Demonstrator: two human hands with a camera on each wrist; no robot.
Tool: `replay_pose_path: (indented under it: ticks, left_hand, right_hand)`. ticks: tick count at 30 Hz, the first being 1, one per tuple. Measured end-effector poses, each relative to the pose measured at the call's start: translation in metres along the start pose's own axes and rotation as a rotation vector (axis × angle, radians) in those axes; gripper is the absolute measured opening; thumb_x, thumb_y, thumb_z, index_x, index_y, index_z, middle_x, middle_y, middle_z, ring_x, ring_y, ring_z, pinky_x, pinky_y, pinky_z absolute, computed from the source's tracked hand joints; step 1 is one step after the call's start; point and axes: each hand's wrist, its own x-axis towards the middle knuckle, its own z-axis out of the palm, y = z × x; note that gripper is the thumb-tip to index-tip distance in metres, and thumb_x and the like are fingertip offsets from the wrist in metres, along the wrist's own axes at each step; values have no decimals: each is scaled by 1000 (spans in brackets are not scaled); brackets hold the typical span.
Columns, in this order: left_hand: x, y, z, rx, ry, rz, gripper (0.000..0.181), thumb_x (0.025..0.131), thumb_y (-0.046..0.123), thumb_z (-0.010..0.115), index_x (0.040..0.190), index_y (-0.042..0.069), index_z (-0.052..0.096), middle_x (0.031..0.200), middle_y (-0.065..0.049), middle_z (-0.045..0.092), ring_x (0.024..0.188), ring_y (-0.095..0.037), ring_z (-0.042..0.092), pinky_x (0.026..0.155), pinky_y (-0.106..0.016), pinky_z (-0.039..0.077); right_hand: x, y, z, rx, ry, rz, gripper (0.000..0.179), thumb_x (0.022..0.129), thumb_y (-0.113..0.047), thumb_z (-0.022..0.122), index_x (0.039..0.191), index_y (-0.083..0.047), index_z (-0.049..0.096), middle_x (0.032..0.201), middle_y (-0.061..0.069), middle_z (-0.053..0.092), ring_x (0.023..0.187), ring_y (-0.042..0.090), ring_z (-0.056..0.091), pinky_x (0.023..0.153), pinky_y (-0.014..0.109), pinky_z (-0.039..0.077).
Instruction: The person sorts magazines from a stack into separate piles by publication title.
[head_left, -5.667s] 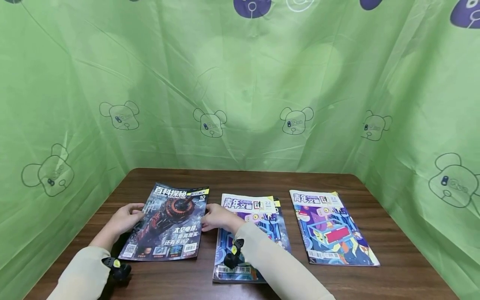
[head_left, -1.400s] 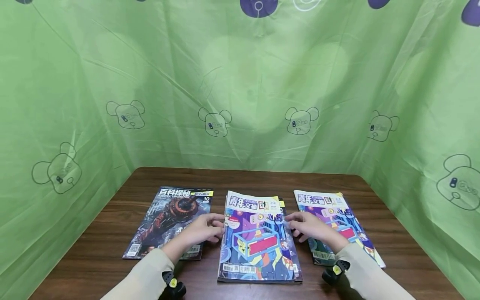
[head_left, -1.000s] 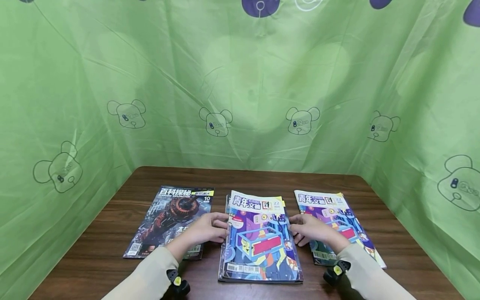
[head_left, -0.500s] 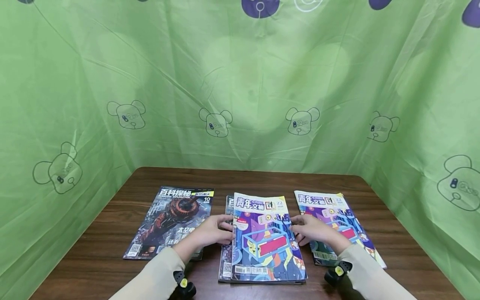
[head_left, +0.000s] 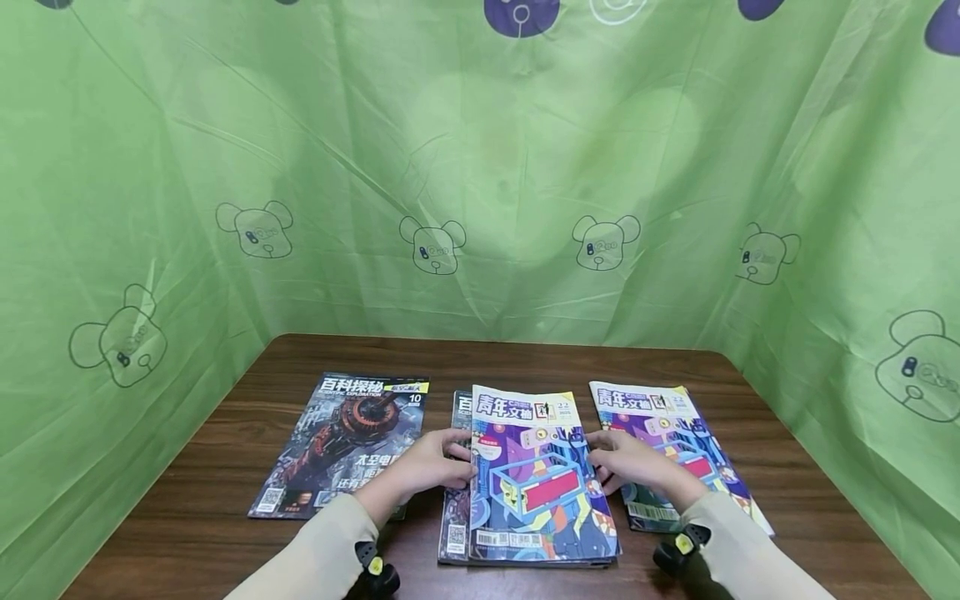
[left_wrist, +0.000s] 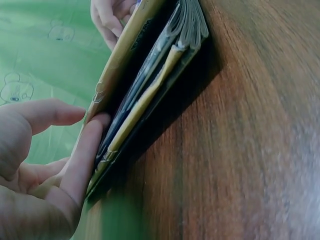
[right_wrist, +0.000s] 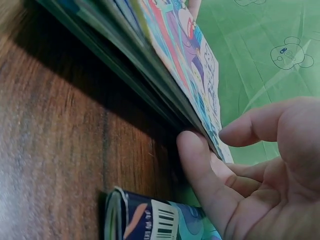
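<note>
A magazine with a purple and blue cover and white title band [head_left: 536, 492] lies on top of the middle stack, shifted right over a dark-covered magazine [head_left: 456, 533]. My left hand [head_left: 427, 467] pinches its left edge; in the left wrist view the index finger [left_wrist: 85, 155] reaches under the raised spine [left_wrist: 117, 60], the thumb above. Lower magazines [left_wrist: 187, 40] stay on the table beneath the gap. My right hand [head_left: 630, 462] holds the right edge, its thumb [right_wrist: 250, 127] over the cover and its index finger [right_wrist: 197, 155] at the page edges.
A dark magazine with a red mechanical picture [head_left: 352, 442] lies on the left. Another purple and blue magazine [head_left: 720, 492] lies on the right, partly behind my right forearm. The brown wooden table [head_left: 187, 500] is backed by a green curtain [head_left: 510, 308].
Both hands have come to the middle stack from the left dark magazine. The top purple magazine has slid right, uncovering the left strip of the dark magazine below; my left hand moved right with it.
</note>
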Motion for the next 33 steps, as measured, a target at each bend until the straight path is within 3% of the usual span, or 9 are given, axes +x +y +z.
replay_pose_path:
  ticks: [7, 15, 23, 33]
  left_hand:
    - [3, -3, 4, 4, 5, 7, 72, 82, 0, 74, 144, -12, 40, 113, -21, 63, 83, -30, 71, 74, -40, 62]
    - [1, 1, 10, 9, 18, 8, 75, 82, -2, 74, 147, -10, 38, 113, -20, 62, 80, -28, 71, 72, -39, 62]
    - [2, 6, 14, 20, 31, -2, 74, 82, -1, 75, 148, -7, 40, 112, -19, 61, 76, -26, 71, 70, -38, 62]
    - [14, 12, 32, -9, 25, 27, 71, 84, -3, 72, 148, -5, 40, 114, -19, 59, 78, -25, 70, 71, -36, 62]
  right_hand:
    - [-4, -2, -2, -2, 6, -17, 60, 96, -10, 56, 145, 16, 34, 80, 11, 56, 71, 21, 56, 65, 41, 61]
    - [-6, -4, -2, 14, 86, 17, 63, 92, -6, 58, 149, 6, 36, 100, 16, 57, 80, 24, 59, 67, 40, 60]
    - [-12, -1, -4, 4, 72, -24, 65, 93, -6, 59, 150, 8, 32, 104, 17, 53, 83, 24, 60, 68, 41, 59]
    - [-21, 4, -21, -24, 80, -64, 66, 97, -7, 58, 151, 10, 26, 108, 19, 53, 87, 25, 60, 70, 41, 60]
